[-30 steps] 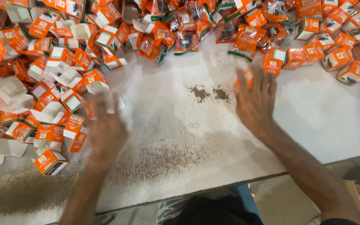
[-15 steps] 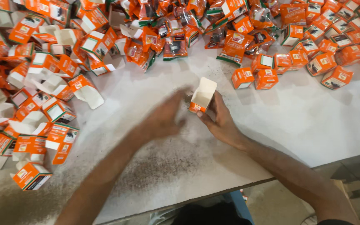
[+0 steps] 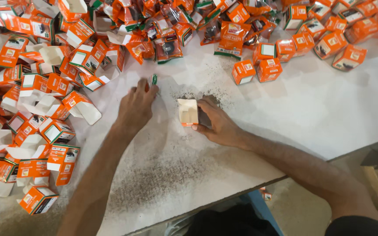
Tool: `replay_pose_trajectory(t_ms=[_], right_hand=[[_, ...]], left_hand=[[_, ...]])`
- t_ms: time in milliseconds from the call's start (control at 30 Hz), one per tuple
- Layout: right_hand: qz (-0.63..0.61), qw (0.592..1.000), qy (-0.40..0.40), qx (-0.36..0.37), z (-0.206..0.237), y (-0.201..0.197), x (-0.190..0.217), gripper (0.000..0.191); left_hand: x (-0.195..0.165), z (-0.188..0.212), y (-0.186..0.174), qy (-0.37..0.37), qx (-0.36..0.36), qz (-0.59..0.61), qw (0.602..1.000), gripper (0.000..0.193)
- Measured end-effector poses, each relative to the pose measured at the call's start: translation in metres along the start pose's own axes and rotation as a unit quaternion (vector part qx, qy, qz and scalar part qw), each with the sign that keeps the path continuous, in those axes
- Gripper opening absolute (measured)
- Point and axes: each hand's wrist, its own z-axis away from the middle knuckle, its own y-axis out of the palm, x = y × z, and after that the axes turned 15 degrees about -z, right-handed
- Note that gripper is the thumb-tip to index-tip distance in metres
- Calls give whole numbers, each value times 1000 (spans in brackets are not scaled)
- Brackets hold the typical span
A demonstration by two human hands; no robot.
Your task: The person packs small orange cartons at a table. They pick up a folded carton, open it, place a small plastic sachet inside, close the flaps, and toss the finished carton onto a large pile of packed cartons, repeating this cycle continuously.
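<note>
— Where's the carton?

— The small open carton (image 3: 188, 112) stands on the white table (image 3: 285, 113), mouth up. My right hand (image 3: 217, 124) grips its side, I'd say to keep it from tipping.

— And your left?

— My left hand (image 3: 136, 107) pinches a green-edged sachet (image 3: 154, 80) near the heap of orange cartons (image 3: 44, 87), fingers closed on it. Dark spilled grains (image 3: 154, 183) dust the table.
</note>
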Motion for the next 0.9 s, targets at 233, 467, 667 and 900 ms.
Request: replay_pose_trajectory(t_ms=[233, 467, 667, 900], right_hand=[[-16, 999, -15, -32, -4, 2, 4, 64], [-27, 997, 60, -29, -6, 7, 12, 55], [-32, 999, -9, -30, -6, 7, 12, 65], [-1, 1000, -9, -27, -5, 10, 11, 68]], left_hand=[[-48, 58, -14, -30, -248, 229, 941, 44], [-84, 57, -5, 133, -379, 125, 907, 47], [-87, 60, -21, 60, -252, 113, 959, 40], [-98, 44, -14, -43, -175, 145, 973, 18]])
